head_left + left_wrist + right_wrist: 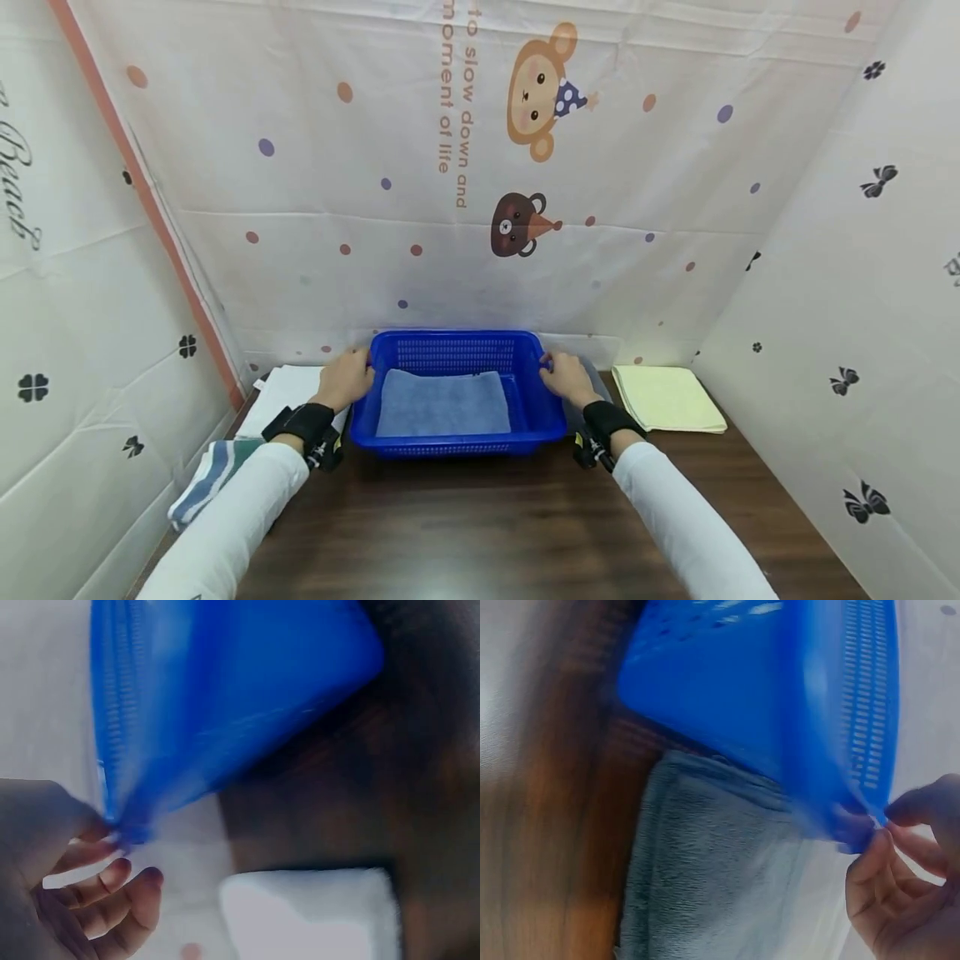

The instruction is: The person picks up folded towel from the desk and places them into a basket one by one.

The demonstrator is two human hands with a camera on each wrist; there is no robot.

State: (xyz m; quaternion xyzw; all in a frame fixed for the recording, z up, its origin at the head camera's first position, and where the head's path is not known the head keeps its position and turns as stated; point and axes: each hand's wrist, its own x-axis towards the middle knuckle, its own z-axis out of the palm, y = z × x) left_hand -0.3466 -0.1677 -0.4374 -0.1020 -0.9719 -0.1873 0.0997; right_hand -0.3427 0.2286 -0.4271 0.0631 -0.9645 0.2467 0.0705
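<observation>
The blue basket [457, 392] sits at the far middle of the dark table [480, 525] with a folded blue towel [444, 403] inside, and the left hand [347, 379] and right hand [567, 379] each curl their fingers around a side rim. To move it well, I judge both grips should stay level so the towel lies flat, clear of the grey cloth [705, 862] beneath the right edge and the yellow cloth [667, 398] beside it.
</observation>
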